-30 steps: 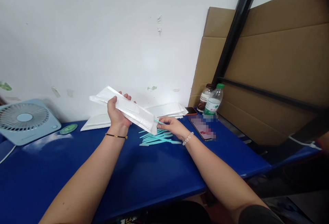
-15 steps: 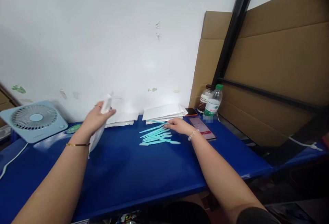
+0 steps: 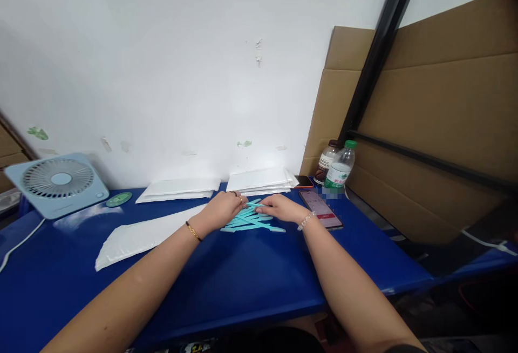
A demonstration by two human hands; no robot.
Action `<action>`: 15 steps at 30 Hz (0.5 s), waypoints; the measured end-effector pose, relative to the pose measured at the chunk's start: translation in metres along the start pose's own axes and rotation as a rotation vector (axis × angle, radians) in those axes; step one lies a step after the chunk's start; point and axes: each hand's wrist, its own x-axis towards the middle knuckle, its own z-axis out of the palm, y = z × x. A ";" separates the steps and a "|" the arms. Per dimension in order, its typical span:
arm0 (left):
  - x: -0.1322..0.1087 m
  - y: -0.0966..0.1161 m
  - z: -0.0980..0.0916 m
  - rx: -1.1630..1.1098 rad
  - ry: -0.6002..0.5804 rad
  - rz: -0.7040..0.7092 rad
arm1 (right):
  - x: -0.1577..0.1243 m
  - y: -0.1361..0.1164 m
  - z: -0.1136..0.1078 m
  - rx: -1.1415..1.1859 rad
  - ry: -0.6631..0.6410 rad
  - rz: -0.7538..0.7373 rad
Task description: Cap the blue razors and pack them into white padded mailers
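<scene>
Slim turquoise eyebrow razors (image 3: pixel 253 224) with paler flat ends lie in a crisscross pile on the blue table. My right hand (image 3: pixel 281 207) is closed at the pile's back right, pinching one razor by its end. From the left, my left hand (image 3: pixel 222 210) meets the same razor with its fingers closed; its fingertips are partly hidden. A long white plastic sleeve (image 3: pixel 137 231) lies flat on the table, its right end under my left wrist.
Two stacks of white sleeves, a left stack (image 3: pixel 178 188) and a right stack (image 3: pixel 259 180), lie along the wall. A blue fan (image 3: pixel 60 185) stands left. On the right are a phone (image 3: pixel 319 207), another phone (image 3: pixel 304 182) and two bottles (image 3: pixel 340 169) by the cardboard (image 3: pixel 437 110).
My left hand has put the white sleeve down on the table and moved right to the razors. My right hand still holds a razor over the pile.
</scene>
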 end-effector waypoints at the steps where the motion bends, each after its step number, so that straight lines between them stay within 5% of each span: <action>1: 0.003 -0.004 0.004 -0.013 0.003 0.000 | 0.000 0.001 -0.001 -0.007 -0.006 -0.011; 9: -0.001 -0.056 0.014 -0.016 0.015 -0.119 | -0.001 0.033 -0.015 -0.050 0.134 0.082; 15: -0.001 -0.053 0.019 -0.036 0.000 -0.120 | 0.013 0.028 0.007 0.018 0.310 0.075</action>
